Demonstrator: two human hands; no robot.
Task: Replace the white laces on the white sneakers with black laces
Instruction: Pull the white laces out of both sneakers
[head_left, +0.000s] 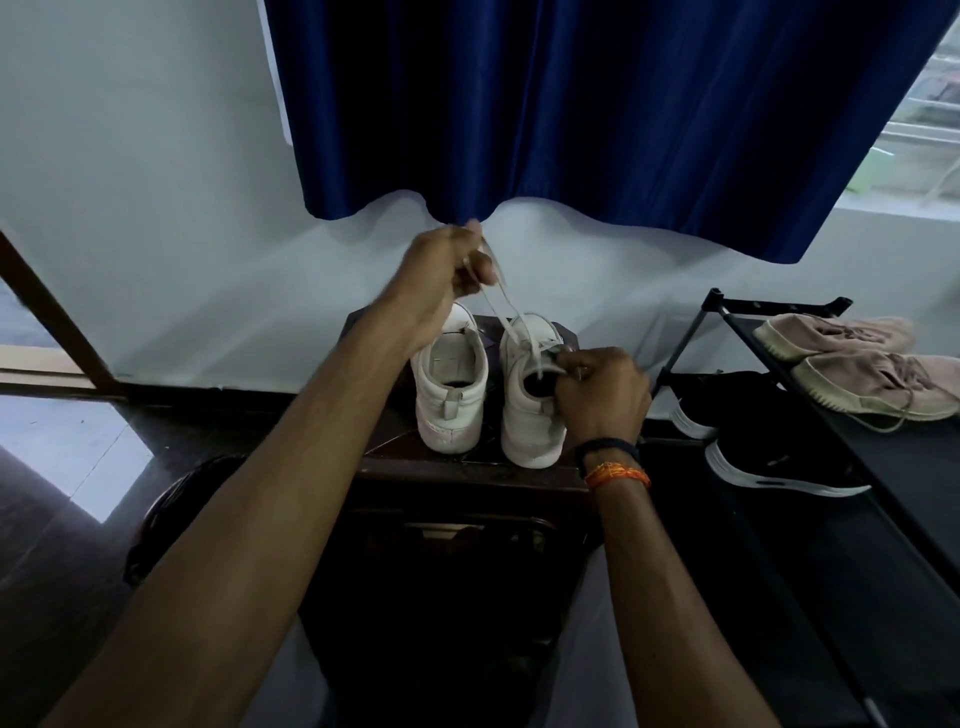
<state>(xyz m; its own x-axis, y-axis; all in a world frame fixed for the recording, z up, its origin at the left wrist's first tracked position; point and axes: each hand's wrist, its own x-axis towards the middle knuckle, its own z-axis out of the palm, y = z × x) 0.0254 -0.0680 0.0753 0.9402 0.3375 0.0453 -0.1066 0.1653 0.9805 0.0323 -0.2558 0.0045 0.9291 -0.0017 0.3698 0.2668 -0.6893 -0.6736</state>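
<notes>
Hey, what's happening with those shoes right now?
A person is unlacing a pair of white sneakers on a small dark table. The left hand pulls the white lace up out of the right sneaker, while the right hand steadies that shoe at its collar. The left sneaker already appears laceless. No black laces are visible.

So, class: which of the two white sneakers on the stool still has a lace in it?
The right-hand white sneaker: a white lace runs from it up to the left hand. The other white sneaker looks laceless.
</notes>
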